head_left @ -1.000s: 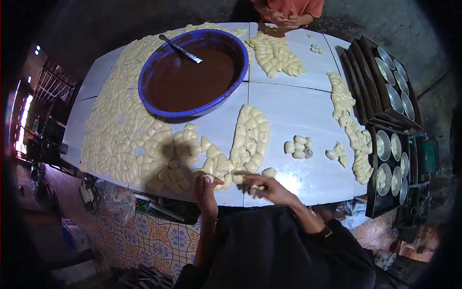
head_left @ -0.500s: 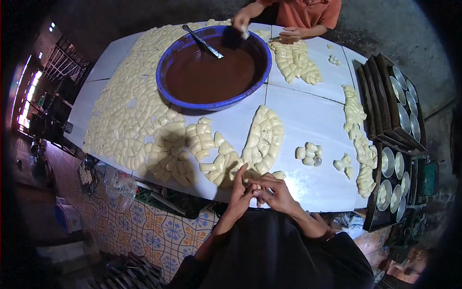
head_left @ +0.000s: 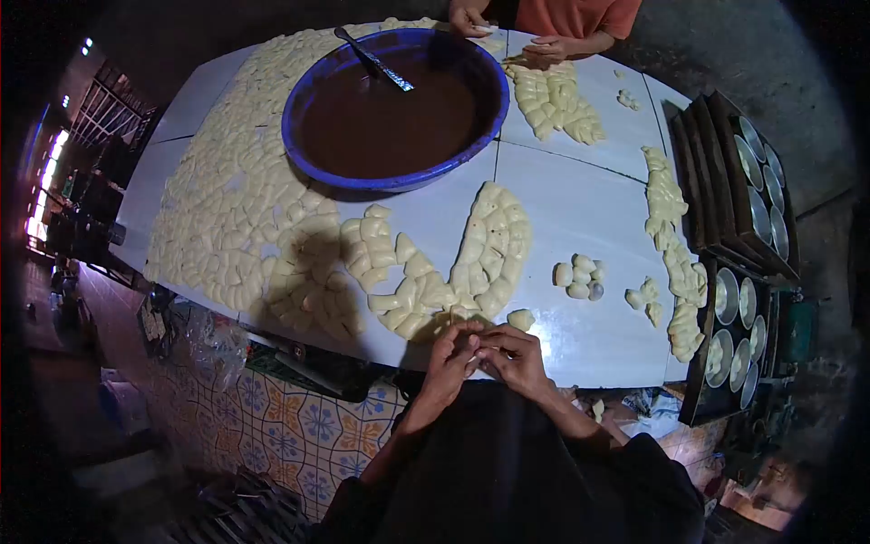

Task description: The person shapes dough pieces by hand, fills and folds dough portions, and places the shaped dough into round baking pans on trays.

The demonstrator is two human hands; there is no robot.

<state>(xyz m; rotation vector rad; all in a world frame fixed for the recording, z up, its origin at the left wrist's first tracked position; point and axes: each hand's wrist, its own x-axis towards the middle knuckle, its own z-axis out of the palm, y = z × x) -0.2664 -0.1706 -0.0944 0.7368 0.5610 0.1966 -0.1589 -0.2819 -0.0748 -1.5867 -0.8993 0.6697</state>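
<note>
My left hand (head_left: pixel 447 364) and my right hand (head_left: pixel 517 360) meet at the table's near edge. Their fingers are bent inward and pressed around a small pale piece of dough, mostly hidden between the fingertips. Just beyond them lies a single dough piece (head_left: pixel 520 319). A curved band of joined dough pieces (head_left: pixel 492 245) stretches away from my hands. To the right sits a cluster of rounded dough balls (head_left: pixel 577 276). Farther back stands a blue basin (head_left: pixel 299 159) of brown filling (head_left: pixel 390 127), a metal-handled utensil (head_left: pixel 373 59) leaning in it.
Dough pieces (head_left: pixel 217 218) cover the left of the white table (head_left: pixel 544 204). Opposite, a person in an orange shirt (head_left: pixel 577 14) handles dough. A dough strip (head_left: pixel 666 208) lies at right, beside stacked trays (head_left: pixel 716 181) of round tins (head_left: pixel 750 168). Patterned tiles (head_left: pixel 308 426) show below.
My left index finger has bent in from upright, and both hands are closer together. The other person's hand has gone from over the basin to the table behind it. The view has shifted slightly.
</note>
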